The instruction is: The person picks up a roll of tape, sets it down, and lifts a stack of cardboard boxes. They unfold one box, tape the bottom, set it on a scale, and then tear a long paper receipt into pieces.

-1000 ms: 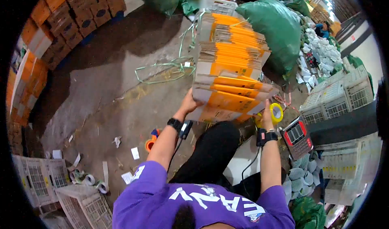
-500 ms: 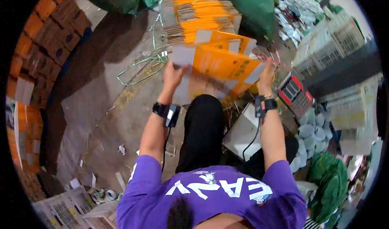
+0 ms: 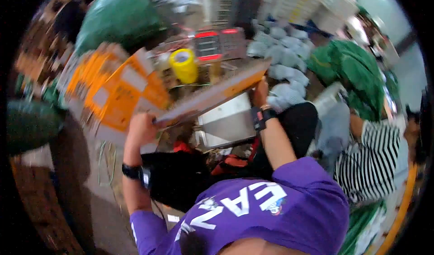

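The main change is that one flattened orange-and-white carton [image 3: 212, 96] is now away from the row of flattened cartons [image 3: 122, 88]; the view half a second ago shows it broad face up against the front of that row, whereas it now slants across the lap, seen nearly edge-on, its right end higher in the view than its left; the left hand [image 3: 142, 129] pinches the left end, close beside the row, and the right hand [image 3: 260, 92] pinches the far right end, though blur hides how the fingers lie; the head and body are turned toward the right, so the yellow tape roll [image 3: 184, 67] and the red-framed digital indicator [image 3: 219, 45], both off to the right side earlier, sit near the middle of the view, just beyond the carton; beneath it the pale flat plate [image 3: 228, 121] between the knees shows more fully, its far part covered by the carton in this view, and I cannot tell whether the two touch; the row itself stands to the left, its front cartons leaning, with the big green sack [image 3: 120, 20] behind it; for the work in hand, this seems to mean that a single carton is picked out and under the control of both hands, while it looks flat and unfolded as yet, with no tape visible on it.
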The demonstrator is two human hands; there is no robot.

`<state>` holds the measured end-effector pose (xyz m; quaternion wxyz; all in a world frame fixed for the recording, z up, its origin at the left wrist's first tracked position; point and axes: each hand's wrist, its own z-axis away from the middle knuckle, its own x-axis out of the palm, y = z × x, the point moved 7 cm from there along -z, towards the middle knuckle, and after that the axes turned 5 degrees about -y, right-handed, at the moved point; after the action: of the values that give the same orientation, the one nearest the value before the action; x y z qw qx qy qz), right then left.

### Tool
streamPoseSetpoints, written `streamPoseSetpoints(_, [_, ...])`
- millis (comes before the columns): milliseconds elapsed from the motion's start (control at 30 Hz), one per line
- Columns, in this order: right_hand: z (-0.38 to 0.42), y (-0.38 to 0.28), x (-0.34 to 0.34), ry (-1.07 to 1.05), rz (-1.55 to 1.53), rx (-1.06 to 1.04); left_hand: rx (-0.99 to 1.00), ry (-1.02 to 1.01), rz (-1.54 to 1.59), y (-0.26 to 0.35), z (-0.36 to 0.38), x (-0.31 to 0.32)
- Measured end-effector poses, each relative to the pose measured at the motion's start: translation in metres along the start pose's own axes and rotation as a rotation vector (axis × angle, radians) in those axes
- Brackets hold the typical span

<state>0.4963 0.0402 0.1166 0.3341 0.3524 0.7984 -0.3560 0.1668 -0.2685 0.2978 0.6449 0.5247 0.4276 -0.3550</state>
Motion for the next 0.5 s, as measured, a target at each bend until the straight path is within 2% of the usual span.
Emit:
streamPoseSetpoints(33, [0.015,0.036,-0.009,0.080,-0.832,0.445,0.022,-0.094,-0.033,0.038,-0.010,0.016])
streamPoseSetpoints(67, [0.031,0.031,0.007,0.190,-1.705,0.834,0.018,-0.182,-0.082,0.074,-0.014,0.030])
streamPoseSetpoints(133, [0.035,0.017,-0.042,0.250,-1.323,0.649,0.163,-0.250,-0.056,0.108,-0.028,0.093])
streamPoseSetpoints(200, [0.021,-0.025,-0.114,0.392,-0.846,0.692,0.147,-0.382,-0.170,0.137,-0.039,0.124])
streamPoseSetpoints(233, [0.010,-0.028,-0.115,0.303,-1.090,0.464,0.132,-0.428,-0.174,0.148,-0.045,0.125])
streamPoseSetpoints(267, [0.007,-0.028,-0.125,0.307,-1.073,0.410,0.141,-0.440,-0.195,0.152,-0.049,0.126])
streamPoseSetpoints(333, [0.000,-0.017,-0.102,0.227,-1.129,0.374,0.178,-0.453,0.117,0.152,-0.054,0.124])
streamPoseSetpoints(367, [-0.002,-0.014,-0.094,0.200,-1.082,0.354,0.179,-0.461,0.106,0.145,-0.055,0.125])
streamPoseSetpoints(467, [-0.004,-0.006,-0.083,0.168,-1.061,0.349,0.204,-0.526,0.383,0.132,-0.059,0.121])
streamPoseSetpoints(500, [-0.006,-0.007,-0.076,0.019,-1.084,0.337,0.092,-0.620,0.368,0.122,-0.058,0.125])
